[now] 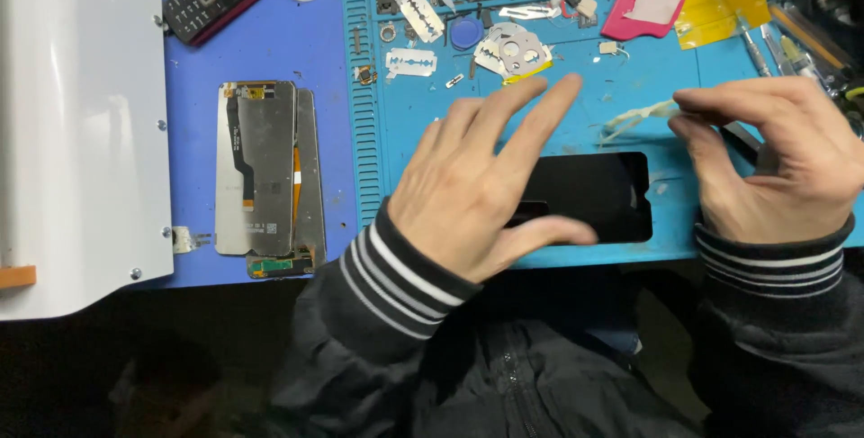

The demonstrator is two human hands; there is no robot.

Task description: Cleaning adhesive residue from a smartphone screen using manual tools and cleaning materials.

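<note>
The black phone screen [594,195] lies flat on the blue work mat [423,114], pinned at its near-left corner by our left hand [477,190], fingers spread wide and grasping nothing. Our right hand [774,163] pinches shut on a pale, stringy strip [639,117], probably old adhesive. We judge this a peeling step, needing a slow, steady pull.

Black screen panel [598,195]; blue mat [432,123]; black-and-white striped cuffs [396,280]

a blue worktop [270,51] carries a teal ribbed mat [423,123]; a white machine housing [81,123] stands at left, dark floor below.
</note>
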